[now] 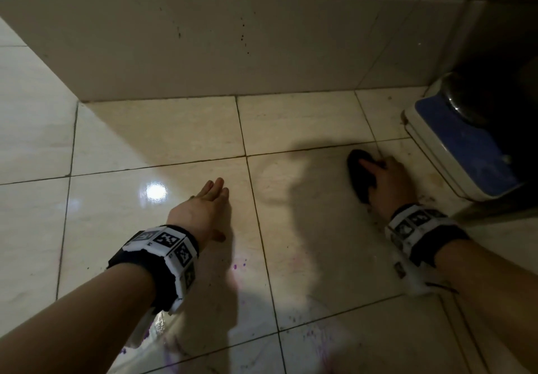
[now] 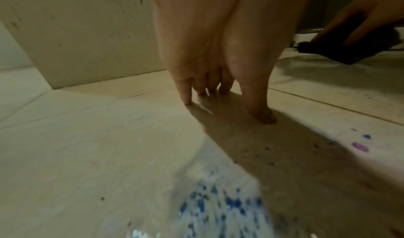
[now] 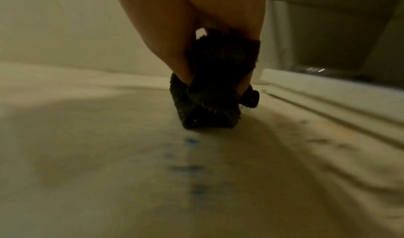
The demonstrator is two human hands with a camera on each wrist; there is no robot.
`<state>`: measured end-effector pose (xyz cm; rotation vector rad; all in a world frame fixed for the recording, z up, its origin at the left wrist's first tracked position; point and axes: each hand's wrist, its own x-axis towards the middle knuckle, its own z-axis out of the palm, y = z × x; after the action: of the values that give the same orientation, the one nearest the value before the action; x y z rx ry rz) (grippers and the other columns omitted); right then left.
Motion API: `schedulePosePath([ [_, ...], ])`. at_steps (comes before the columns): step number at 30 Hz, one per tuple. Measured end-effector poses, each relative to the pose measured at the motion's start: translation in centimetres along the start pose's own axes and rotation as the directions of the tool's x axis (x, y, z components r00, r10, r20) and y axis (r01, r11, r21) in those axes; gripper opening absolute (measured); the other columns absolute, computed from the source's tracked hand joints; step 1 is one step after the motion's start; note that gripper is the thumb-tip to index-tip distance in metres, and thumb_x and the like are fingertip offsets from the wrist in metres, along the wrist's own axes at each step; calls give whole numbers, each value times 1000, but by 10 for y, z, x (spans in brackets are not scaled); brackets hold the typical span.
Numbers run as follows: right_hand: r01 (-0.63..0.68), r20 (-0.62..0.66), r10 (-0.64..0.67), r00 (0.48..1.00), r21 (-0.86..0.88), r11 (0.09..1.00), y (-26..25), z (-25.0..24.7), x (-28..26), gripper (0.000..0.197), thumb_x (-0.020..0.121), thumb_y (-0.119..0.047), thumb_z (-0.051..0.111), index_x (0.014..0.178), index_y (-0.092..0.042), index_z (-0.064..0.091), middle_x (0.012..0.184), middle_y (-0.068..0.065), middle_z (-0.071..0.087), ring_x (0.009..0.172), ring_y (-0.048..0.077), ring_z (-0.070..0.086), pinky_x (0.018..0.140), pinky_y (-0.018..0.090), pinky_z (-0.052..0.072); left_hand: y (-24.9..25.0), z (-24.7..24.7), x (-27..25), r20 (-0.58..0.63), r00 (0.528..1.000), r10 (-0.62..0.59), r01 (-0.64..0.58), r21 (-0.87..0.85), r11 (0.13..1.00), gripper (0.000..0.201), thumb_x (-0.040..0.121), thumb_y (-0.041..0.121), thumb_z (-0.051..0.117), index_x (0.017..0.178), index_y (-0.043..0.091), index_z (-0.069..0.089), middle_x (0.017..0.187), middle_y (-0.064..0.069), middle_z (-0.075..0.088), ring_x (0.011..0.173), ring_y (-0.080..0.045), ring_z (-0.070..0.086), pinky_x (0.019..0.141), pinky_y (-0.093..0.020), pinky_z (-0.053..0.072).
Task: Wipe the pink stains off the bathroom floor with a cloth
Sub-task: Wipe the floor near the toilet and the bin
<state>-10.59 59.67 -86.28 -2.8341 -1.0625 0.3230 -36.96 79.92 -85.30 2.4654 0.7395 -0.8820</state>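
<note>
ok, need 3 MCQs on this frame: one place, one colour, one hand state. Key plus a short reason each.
1. Where is the cloth?
A. beside the white and blue object
B. under the left hand
C. on the wall

2. Colour of the cloth?
A. white
B. dark
C. yellow

3. The left hand is:
A. gripping the cloth
B. a closed fist
C. spread on the floor, fingers straight

Key: 1 A, the right hand holds it on the tile floor near the white and blue object; 2 B, it looks near black; 3 C, its fingertips touch tile and hold nothing.

Bare floor [image 1: 163,140] lies open at nine and twelve o'clock; the wall [image 1: 203,47] blocks twelve, the scale [image 1: 460,146] blocks two.
</note>
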Motion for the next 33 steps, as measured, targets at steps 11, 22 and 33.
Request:
schedulePosePath([
  [11,279,285,-315,905,162,947,-67,36,-139,56,67,-27,82,119,-23,63,111,4,62,99,18,62,82,17,50,1,0,0,-1,1000,4,-4,17,1000,90,90,33,60,151,17,-4,157,1,-18,145,-14,-8,117,-30,11],
  [22,-138,178,161,971,-137,981,39,4,-52,63,93,-10,48,148,-21,21,138,20,34,120,35,41,101,36,37,-8,12,-10,-65,997,30,-31,-4,1000,77,96,41,47,151,23,-2,157,5,-17,145,-10,-7,115,-27,14],
  [33,192,141,-215,966,162,968,-11,34,-136,69,74,5,63,136,-21,49,124,11,47,106,30,54,90,22,42,-1,9,-15,-1,1000,19,-19,33,999,87,90,55,48,151,21,-3,156,4,-19,145,-12,-8,115,-29,15],
])
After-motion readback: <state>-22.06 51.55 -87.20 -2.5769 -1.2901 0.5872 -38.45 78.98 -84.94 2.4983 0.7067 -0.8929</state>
